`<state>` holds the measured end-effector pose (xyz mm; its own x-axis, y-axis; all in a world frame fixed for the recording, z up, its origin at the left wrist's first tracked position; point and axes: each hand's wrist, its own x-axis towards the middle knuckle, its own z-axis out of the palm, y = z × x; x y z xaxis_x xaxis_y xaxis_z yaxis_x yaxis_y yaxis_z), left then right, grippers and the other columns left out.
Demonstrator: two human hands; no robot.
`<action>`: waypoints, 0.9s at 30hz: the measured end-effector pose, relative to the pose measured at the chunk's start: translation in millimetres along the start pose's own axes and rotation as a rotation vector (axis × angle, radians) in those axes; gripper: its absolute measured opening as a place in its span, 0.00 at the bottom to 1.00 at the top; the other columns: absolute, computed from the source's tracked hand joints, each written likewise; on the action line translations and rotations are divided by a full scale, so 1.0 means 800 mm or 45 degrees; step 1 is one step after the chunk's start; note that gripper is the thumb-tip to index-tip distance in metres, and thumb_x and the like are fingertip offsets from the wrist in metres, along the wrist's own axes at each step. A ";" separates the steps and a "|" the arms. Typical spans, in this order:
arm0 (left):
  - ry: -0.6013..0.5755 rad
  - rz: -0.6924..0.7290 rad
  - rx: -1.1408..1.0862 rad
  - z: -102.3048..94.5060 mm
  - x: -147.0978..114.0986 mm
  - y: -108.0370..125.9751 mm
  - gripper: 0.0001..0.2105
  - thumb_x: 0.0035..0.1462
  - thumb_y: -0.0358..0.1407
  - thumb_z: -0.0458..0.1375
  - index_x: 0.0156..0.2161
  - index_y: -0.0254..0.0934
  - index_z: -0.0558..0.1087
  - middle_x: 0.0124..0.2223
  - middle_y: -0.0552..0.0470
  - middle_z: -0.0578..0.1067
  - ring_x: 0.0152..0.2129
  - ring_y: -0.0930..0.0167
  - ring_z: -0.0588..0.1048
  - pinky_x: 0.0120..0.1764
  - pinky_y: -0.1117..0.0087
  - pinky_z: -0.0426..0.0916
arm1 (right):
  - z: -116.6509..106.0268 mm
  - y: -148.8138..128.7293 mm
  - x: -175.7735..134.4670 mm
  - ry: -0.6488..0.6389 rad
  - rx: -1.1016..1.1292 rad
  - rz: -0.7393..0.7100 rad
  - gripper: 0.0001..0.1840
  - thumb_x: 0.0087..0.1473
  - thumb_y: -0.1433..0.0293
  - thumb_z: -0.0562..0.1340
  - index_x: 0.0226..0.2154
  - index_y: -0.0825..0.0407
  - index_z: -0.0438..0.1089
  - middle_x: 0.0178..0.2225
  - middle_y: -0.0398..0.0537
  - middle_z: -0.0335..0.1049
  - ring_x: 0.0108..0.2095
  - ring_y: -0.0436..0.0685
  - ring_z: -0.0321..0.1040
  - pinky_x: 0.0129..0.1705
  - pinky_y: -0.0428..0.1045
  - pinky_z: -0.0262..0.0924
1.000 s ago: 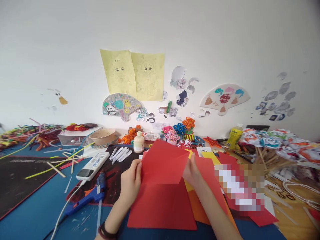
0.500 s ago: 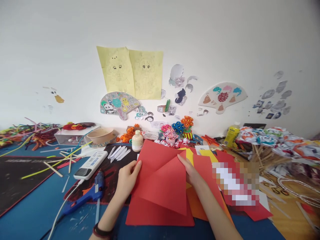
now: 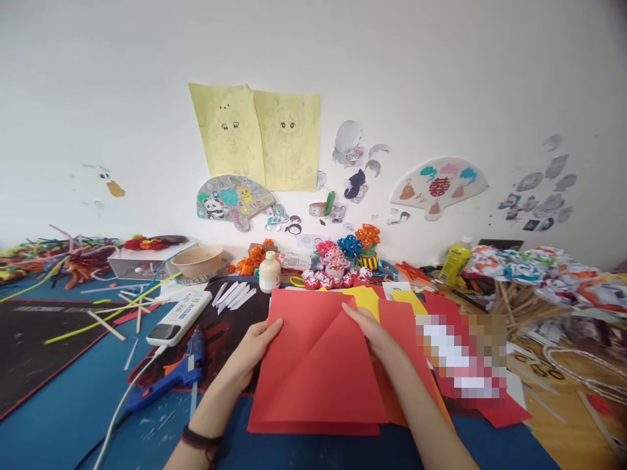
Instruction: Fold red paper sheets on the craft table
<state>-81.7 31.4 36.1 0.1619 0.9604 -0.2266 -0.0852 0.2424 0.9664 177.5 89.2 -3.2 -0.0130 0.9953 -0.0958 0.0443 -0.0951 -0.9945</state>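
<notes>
A red sheet of paper (image 3: 313, 365) with a diagonal crease is held between my two hands over another red sheet, whose lower edge (image 3: 294, 428) shows beneath it. My left hand (image 3: 257, 346) pinches the left edge, thumb on top. At the upper right corner, my right hand (image 3: 367, 326) grips the sheet with its thumb on the front; its other fingers are hidden behind the paper. Yellow paper (image 3: 362, 300), more red paper (image 3: 401, 326) and orange paper (image 3: 389, 391) lie under and beside my right arm.
To the left lie a blue glue gun (image 3: 181, 375), a white power strip (image 3: 179, 318) and white paper strips (image 3: 235, 297). A glue bottle (image 3: 270, 274) stands behind the paper. Pipe-cleaner flowers (image 3: 333, 256) and a yellow bottle (image 3: 455, 261) stand near the wall.
The creased red sheet has unfolded flatter; its lower flap has come down and now nearly lines up with the sheet below. Both hands keep hold, the left slightly lower.
</notes>
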 end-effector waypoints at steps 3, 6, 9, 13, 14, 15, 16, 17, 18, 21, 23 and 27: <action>0.101 -0.016 -0.089 0.003 0.006 -0.010 0.21 0.47 0.49 0.65 0.37 0.30 0.75 0.31 0.44 0.80 0.25 0.65 0.78 0.31 0.68 0.72 | -0.002 0.004 0.000 0.160 -0.346 -0.156 0.28 0.47 0.56 0.64 0.47 0.57 0.69 0.39 0.56 0.75 0.41 0.66 0.73 0.43 0.58 0.66; 0.155 -0.003 -0.118 0.005 0.014 -0.022 0.20 0.49 0.47 0.64 0.37 0.28 0.75 0.30 0.43 0.80 0.24 0.65 0.78 0.29 0.68 0.72 | -0.001 0.000 -0.007 0.365 -0.793 -0.523 0.35 0.48 0.67 0.62 0.60 0.53 0.57 0.55 0.56 0.65 0.56 0.66 0.60 0.58 0.61 0.54; 0.207 -0.007 -0.151 0.007 0.017 -0.026 0.17 0.53 0.43 0.61 0.37 0.28 0.75 0.29 0.43 0.80 0.23 0.65 0.78 0.29 0.68 0.72 | 0.012 -0.007 -0.021 0.182 -1.303 -0.836 0.31 0.54 0.68 0.57 0.61 0.50 0.56 0.63 0.51 0.54 0.64 0.62 0.47 0.65 0.60 0.41; 0.234 0.001 -0.207 0.006 0.021 -0.028 0.12 0.56 0.37 0.59 0.39 0.28 0.74 0.31 0.43 0.80 0.25 0.66 0.78 0.31 0.68 0.72 | 0.043 -0.002 -0.043 -0.190 -1.565 -0.721 0.33 0.61 0.57 0.51 0.63 0.56 0.53 0.67 0.55 0.44 0.67 0.63 0.39 0.66 0.59 0.36; 0.226 0.005 -0.215 0.006 0.022 -0.030 0.11 0.56 0.36 0.59 0.40 0.29 0.73 0.32 0.43 0.80 0.26 0.66 0.79 0.32 0.68 0.72 | 0.050 0.002 -0.047 -0.237 -1.577 -0.677 0.36 0.62 0.54 0.50 0.65 0.57 0.49 0.67 0.56 0.42 0.67 0.63 0.37 0.66 0.59 0.36; 0.220 0.012 -0.210 0.004 0.024 -0.032 0.11 0.56 0.35 0.59 0.41 0.29 0.73 0.33 0.43 0.80 0.27 0.66 0.79 0.32 0.68 0.72 | 0.056 0.006 -0.050 -0.267 -1.581 -0.644 0.38 0.62 0.52 0.48 0.66 0.56 0.46 0.68 0.56 0.39 0.67 0.63 0.35 0.66 0.59 0.36; 0.223 0.023 -0.177 0.002 0.025 -0.034 0.10 0.56 0.34 0.58 0.42 0.30 0.72 0.34 0.43 0.80 0.28 0.66 0.79 0.33 0.68 0.72 | 0.060 0.010 -0.052 -0.278 -1.581 -0.622 0.38 0.62 0.51 0.46 0.67 0.55 0.43 0.68 0.55 0.37 0.67 0.63 0.33 0.66 0.60 0.36; 0.246 0.039 -0.108 0.000 0.027 -0.036 0.10 0.56 0.33 0.57 0.43 0.30 0.72 0.35 0.44 0.80 0.29 0.66 0.79 0.33 0.69 0.72 | 0.063 0.013 -0.052 -0.274 -1.580 -0.611 0.37 0.62 0.51 0.45 0.67 0.53 0.42 0.68 0.53 0.35 0.68 0.63 0.32 0.66 0.61 0.35; 0.289 0.057 0.001 -0.002 0.029 -0.038 0.10 0.56 0.33 0.57 0.43 0.31 0.72 0.36 0.44 0.80 0.30 0.66 0.79 0.34 0.69 0.71 | 0.064 0.016 -0.053 -0.270 -1.578 -0.613 0.36 0.63 0.51 0.45 0.67 0.51 0.41 0.68 0.51 0.34 0.68 0.62 0.31 0.66 0.61 0.34; 0.477 0.126 0.498 -0.008 0.031 -0.040 0.10 0.56 0.32 0.56 0.44 0.34 0.71 0.38 0.47 0.80 0.34 0.66 0.78 0.36 0.70 0.70 | 0.064 0.014 -0.053 -0.337 -1.559 -0.678 0.33 0.64 0.54 0.45 0.67 0.47 0.43 0.68 0.47 0.36 0.68 0.60 0.32 0.66 0.60 0.33; 0.562 0.170 0.834 -0.011 0.031 -0.038 0.12 0.56 0.31 0.55 0.46 0.36 0.70 0.39 0.47 0.79 0.37 0.65 0.78 0.38 0.69 0.68 | 0.063 0.007 -0.056 -0.426 -1.527 -0.739 0.30 0.65 0.56 0.45 0.66 0.44 0.43 0.68 0.43 0.38 0.68 0.57 0.34 0.66 0.60 0.33; 0.584 0.239 1.150 -0.010 0.028 -0.035 0.15 0.56 0.29 0.53 0.50 0.37 0.67 0.43 0.45 0.78 0.40 0.63 0.77 0.41 0.68 0.66 | 0.073 -0.005 -0.072 -0.607 -1.445 -0.836 0.29 0.65 0.57 0.46 0.66 0.41 0.43 0.68 0.41 0.41 0.67 0.56 0.35 0.67 0.59 0.32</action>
<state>-84.0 47.1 3.3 -0.1849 0.9780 0.0962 0.7313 0.0715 0.6783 120.0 31.6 4.1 -0.6715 0.7284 0.1361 0.6704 0.6754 -0.3072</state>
